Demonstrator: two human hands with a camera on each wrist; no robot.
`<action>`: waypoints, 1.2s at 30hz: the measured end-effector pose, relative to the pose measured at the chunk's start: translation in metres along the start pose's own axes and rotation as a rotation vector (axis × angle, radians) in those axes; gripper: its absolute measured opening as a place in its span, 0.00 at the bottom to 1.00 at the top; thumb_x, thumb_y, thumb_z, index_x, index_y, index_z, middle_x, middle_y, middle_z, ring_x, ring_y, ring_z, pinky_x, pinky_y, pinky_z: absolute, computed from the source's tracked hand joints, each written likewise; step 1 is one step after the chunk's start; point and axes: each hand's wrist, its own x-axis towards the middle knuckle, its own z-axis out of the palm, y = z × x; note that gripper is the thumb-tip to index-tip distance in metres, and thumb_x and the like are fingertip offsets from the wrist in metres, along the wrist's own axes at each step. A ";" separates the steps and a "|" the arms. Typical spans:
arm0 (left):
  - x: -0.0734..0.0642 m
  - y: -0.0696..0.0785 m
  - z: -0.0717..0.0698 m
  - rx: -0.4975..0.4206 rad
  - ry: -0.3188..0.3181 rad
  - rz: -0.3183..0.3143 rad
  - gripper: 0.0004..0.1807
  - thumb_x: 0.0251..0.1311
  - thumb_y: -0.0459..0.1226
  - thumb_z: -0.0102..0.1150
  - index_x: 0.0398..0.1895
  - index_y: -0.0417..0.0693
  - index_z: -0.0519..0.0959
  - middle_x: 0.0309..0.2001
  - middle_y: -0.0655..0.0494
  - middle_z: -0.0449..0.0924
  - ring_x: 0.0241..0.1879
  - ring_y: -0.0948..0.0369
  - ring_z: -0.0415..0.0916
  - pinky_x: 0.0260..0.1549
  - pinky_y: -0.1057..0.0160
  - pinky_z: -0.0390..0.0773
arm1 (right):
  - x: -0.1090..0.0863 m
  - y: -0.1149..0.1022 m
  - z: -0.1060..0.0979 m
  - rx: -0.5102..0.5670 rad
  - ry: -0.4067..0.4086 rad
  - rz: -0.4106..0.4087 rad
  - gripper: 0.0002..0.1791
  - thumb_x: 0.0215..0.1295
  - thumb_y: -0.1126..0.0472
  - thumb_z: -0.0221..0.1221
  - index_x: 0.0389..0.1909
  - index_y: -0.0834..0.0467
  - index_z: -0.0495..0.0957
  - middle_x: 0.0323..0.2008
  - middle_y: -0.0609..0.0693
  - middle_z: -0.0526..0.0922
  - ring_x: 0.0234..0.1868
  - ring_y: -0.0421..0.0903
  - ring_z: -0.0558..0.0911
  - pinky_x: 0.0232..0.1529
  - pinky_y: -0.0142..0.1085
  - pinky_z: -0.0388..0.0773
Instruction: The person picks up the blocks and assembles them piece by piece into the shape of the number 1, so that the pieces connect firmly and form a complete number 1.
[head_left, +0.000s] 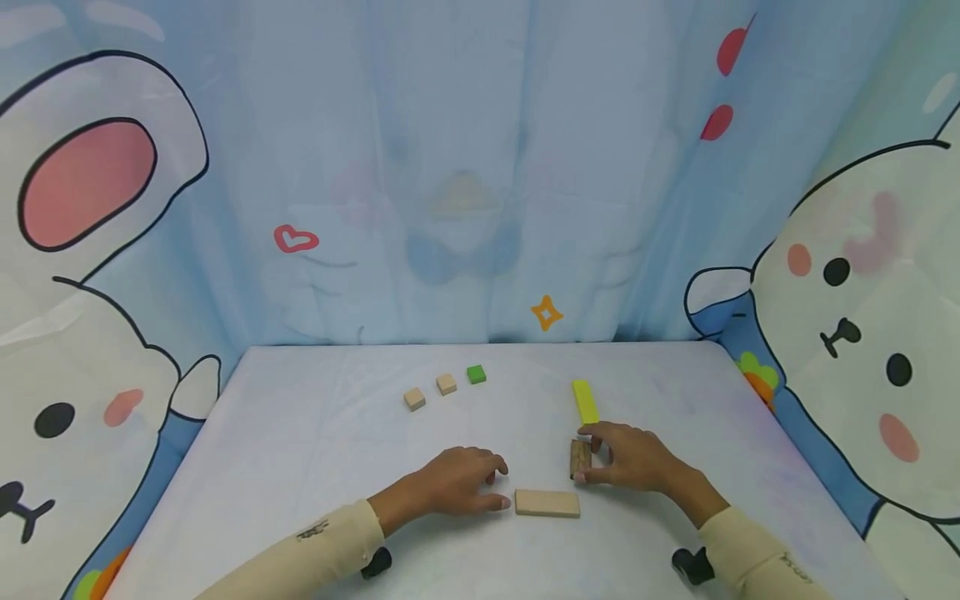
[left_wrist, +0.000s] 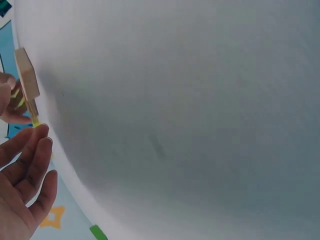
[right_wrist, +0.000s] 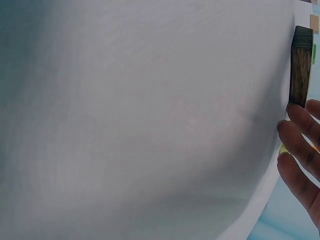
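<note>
My right hand (head_left: 637,457) pinches a dark brown wooden block (head_left: 581,458) between thumb and fingers at its two ends. In the right wrist view the streaked block (right_wrist: 301,70) stands by the fingertips of that hand (right_wrist: 302,150). A pale, flat wooden block (head_left: 547,503) lies just in front of it on the white table. Beside its left end is my left hand (head_left: 461,482), fingers loosely bent and holding nothing. The left wrist view shows this hand (left_wrist: 25,182) below the pale block (left_wrist: 27,75). A yellow block (head_left: 585,402) lies just beyond the right fingertips.
Two small pale wooden cubes (head_left: 414,399) and a green cube (head_left: 476,374) sit farther back, left of centre, in a slanting row. The white table (head_left: 315,433) ends at a blue curtain (head_left: 450,167) printed with cartoon animals, which also hangs along both sides.
</note>
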 end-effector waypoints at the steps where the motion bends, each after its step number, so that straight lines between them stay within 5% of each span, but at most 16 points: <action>1: 0.001 0.001 0.001 0.000 0.000 0.007 0.24 0.64 0.56 0.61 0.56 0.53 0.80 0.38 0.66 0.81 0.37 0.72 0.74 0.44 0.68 0.76 | 0.000 0.000 0.000 -0.002 0.002 -0.003 0.44 0.47 0.29 0.70 0.60 0.53 0.77 0.38 0.40 0.80 0.30 0.37 0.71 0.30 0.34 0.69; 13: 0.011 0.010 0.009 0.072 -0.004 0.062 0.25 0.62 0.57 0.63 0.57 0.55 0.79 0.34 0.68 0.79 0.30 0.73 0.69 0.32 0.72 0.71 | 0.000 -0.003 0.000 -0.039 -0.001 0.009 0.45 0.44 0.30 0.72 0.59 0.54 0.78 0.40 0.42 0.80 0.35 0.39 0.72 0.35 0.38 0.72; 36: 0.018 0.026 0.014 0.161 0.021 0.103 0.19 0.60 0.54 0.68 0.49 0.55 0.84 0.32 0.70 0.79 0.28 0.74 0.66 0.29 0.75 0.66 | -0.004 -0.003 -0.003 -0.055 -0.027 -0.025 0.41 0.45 0.38 0.76 0.58 0.56 0.79 0.43 0.41 0.79 0.39 0.39 0.73 0.40 0.41 0.76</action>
